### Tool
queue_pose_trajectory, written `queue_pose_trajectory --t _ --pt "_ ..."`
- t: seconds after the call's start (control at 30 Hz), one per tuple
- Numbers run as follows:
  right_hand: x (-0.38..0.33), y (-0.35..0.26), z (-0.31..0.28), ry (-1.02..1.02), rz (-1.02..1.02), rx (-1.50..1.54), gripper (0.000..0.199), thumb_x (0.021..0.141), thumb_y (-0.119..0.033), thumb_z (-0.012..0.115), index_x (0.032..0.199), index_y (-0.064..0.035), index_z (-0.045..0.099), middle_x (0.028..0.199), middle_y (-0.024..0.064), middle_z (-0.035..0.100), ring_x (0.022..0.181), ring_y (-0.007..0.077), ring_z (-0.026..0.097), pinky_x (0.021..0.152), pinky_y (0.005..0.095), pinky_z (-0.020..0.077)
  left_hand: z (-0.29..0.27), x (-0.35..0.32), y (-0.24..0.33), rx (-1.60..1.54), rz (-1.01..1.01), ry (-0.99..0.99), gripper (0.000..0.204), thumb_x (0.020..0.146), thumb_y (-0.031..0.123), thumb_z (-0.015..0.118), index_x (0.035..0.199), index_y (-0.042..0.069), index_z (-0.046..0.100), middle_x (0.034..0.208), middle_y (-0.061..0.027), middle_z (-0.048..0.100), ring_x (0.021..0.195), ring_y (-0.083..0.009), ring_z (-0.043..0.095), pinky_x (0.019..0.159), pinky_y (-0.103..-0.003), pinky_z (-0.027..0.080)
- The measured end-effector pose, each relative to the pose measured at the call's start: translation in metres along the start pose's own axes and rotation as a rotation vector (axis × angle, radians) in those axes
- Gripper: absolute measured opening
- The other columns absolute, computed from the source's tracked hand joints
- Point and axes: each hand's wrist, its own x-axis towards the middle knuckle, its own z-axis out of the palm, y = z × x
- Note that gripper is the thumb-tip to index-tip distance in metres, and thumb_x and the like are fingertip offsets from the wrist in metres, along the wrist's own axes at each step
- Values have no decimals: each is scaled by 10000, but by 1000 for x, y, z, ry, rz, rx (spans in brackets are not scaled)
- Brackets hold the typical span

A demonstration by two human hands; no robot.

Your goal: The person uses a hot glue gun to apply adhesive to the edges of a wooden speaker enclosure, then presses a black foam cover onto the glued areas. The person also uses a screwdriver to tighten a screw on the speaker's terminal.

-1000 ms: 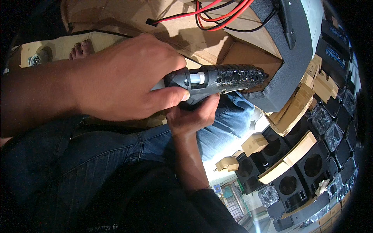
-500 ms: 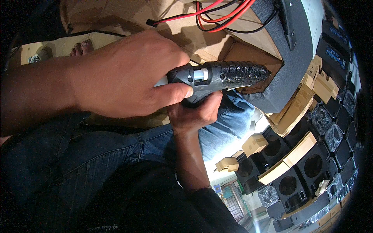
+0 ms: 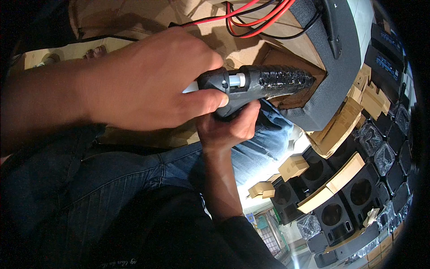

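Black glue gun [image 3: 264,83], gripped two-handed
Left hand [image 3: 154,85] pinches its rear [image 3: 213,80]; right hand [image 3: 228,131] clasps its mostly hidden handle [image 3: 232,106].

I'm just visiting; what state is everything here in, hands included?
Glue gun: held; heat can't be seen
Glue stick: loaded, showing through the slot
Left hand: closed around the gun's rear
Right hand: wrapped around the handle
Black cabinet: open, brown inside
Red and black wires: looped
Background cabinets: round openings dark, contents unclear
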Motion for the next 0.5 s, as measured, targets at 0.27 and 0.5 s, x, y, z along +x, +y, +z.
queue_pose_trajectory --t 0.27,0.5 --pt "1 5 2 6 28 34 633 695 -319 907 1124 28 597 877 148 674 740 320 703 703 359 560 0 6 -1 -36 9 47 324 918 310 692 947 1 597 855 -172 603 834 -379 610 737 -475 451" --pt "6 4 4 24 8 20 581 705 -263 888 1120 23 599 900 141 689 753 291 707 717 349 561 -7 12 3 -48 -77 -18 319 917 309 693 912 1 609 826 -170 606 804 -372 611 723 -467 449"
